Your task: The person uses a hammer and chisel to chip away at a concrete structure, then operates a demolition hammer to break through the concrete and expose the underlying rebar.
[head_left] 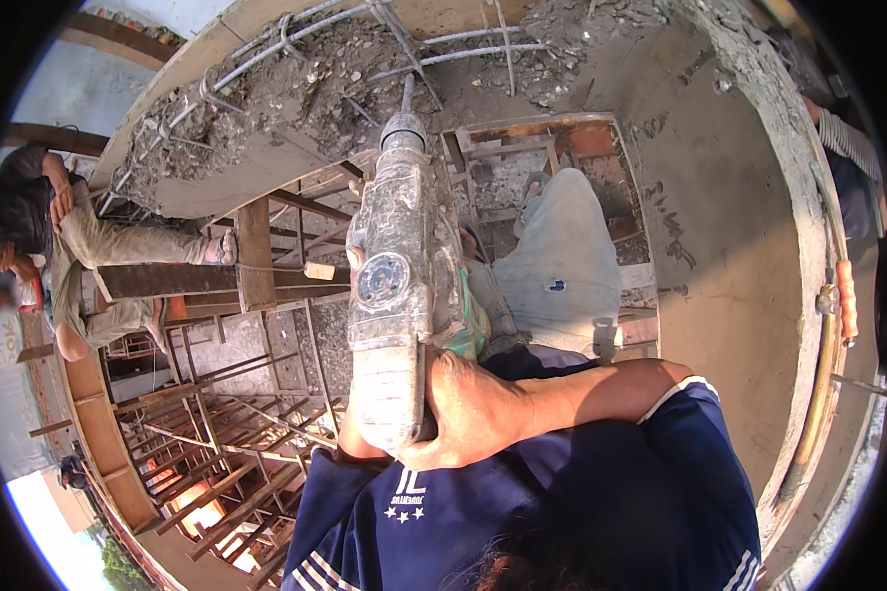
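A dust-caked rotary hammer point(392, 295) points away from me, its chisel bit point(407, 94) against broken concrete point(335, 79) among exposed rebar point(453, 57). My right hand point(468, 409) is closed round the rear handle. Most of my left hand point(356, 254) is hidden behind the tool; a small part of it shows, gripping the left side of the body. Greenish cloth or plastic point(473, 315) hangs beside the tool, over my lap.
At left a person point(118, 236) sits near a wooden plank point(168, 282) above an opening with timber framing point(237, 424). Grey concrete surface point(719, 246) lies to my right, with an orange-handled tool point(846, 300) on its edge. Another person's sleeve point(848, 143) shows at far right.
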The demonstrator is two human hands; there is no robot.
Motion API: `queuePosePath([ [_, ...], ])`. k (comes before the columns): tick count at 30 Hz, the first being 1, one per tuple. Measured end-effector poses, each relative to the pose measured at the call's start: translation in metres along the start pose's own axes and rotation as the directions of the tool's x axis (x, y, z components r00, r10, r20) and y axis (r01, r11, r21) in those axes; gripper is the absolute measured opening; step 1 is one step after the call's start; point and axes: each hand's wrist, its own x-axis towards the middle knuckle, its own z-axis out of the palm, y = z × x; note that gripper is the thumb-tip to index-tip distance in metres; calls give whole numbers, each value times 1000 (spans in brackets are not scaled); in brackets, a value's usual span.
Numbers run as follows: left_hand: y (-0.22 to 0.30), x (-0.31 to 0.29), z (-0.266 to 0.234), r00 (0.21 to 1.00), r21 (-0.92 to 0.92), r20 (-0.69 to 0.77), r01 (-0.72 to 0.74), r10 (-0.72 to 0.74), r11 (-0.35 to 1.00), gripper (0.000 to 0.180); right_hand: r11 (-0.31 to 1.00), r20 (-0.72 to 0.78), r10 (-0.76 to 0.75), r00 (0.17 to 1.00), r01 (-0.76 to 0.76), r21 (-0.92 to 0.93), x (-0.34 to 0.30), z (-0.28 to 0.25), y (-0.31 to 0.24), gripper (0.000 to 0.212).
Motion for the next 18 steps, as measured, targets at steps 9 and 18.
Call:
queuePosePath([
  [9, -95, 106, 39, 988, -402, -75, -154, 135, 903, 62, 908, -533, 347, 772, -419, -16, -67, -56, -57, 48],
  [18, -124, 101, 45, 981, -303, -156, -161, 118, 939, 52, 786, -663, 113, 740, -474, -396, -114, -61, -18, 35],
])
